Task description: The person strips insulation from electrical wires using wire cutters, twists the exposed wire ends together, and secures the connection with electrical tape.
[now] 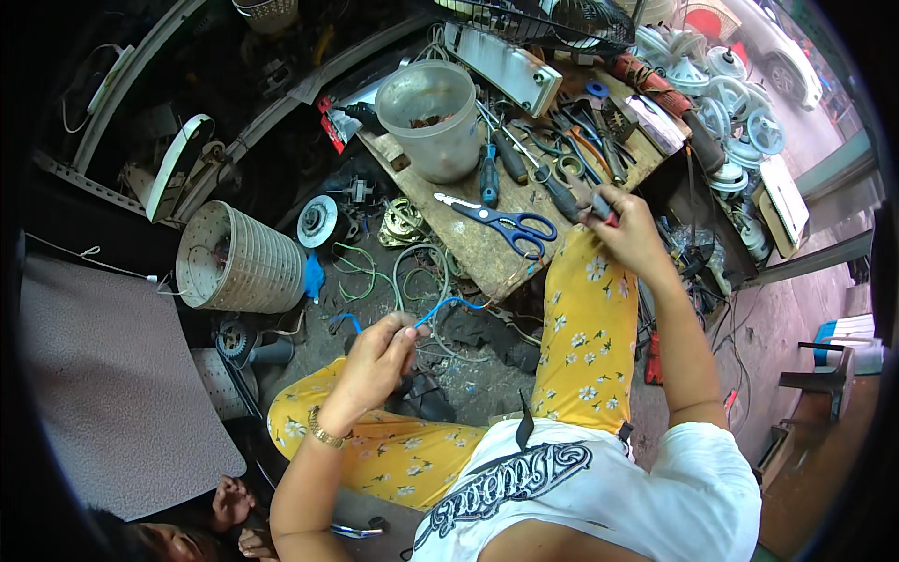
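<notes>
My left hand (379, 361) is closed on a blue wire (449, 303), whose end with exposed copper reaches toward the wooden bench's front edge. Around my right hand's (623, 234) fingers shows a red-handled tool (604, 206), probably pliers, which they grip at the bench edge above my knee. Blue-handled scissors (510, 225) lie on the worn bench (459, 253). Behind them are screwdrivers (489, 175), assorted pliers and a translucent plastic bucket (426, 150) with something brownish inside. Loose pale green cables (393, 281) hang and coil below, between the bench and my left hand.
A perforated bin (243, 258), metal discs (316, 222) and loose parts crowd the left floor. A speckled board (117, 375) stands at left; another person's hands (232, 501) show lower left. Plastic fan parts (735, 112) are heaped upper right. A dark chair (819, 384) is at right.
</notes>
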Demonstrator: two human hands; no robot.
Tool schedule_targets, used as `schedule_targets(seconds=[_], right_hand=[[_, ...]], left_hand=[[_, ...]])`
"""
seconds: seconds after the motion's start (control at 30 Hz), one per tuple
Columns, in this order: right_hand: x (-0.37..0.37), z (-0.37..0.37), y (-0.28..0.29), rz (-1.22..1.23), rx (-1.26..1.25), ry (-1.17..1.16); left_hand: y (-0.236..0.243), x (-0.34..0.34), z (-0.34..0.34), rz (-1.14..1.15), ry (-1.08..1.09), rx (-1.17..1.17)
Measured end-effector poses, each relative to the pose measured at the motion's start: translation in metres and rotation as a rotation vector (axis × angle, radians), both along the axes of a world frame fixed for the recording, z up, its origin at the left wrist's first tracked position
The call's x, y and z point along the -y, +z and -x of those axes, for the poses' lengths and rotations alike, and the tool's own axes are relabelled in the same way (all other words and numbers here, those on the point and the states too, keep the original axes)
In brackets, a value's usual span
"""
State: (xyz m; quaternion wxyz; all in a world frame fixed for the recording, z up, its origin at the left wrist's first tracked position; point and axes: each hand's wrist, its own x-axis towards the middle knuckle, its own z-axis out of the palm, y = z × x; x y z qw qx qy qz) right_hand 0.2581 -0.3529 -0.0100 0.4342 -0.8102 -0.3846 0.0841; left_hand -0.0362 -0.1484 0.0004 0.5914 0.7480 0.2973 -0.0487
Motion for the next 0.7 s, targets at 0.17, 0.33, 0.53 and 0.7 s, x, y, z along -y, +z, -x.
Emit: schedule_targets(seconds=[0.17,0.33,0.53,0.7], right_hand=[[-0.002,-0.034,0.016,0.176,-0.016,0.300],[-0.031,-0.076,0.000,0.617,-0.380,0.607],[-0.026,-0.095,-0.033,0.475,-0.360,0.642],[-0.027,-0.091,-0.057,0.595,-0.427,0.753]], left_hand=[[-0.011,0.011,-0.043,0.152,-0.037,0.142],[-0.015,0.019,-0.087,0.285,0.031,0.248],[0.003,0.025,-0.128,0.426,0.064,0.328],[0.017,0.026,-0.151,0.481,0.068,0.361]])
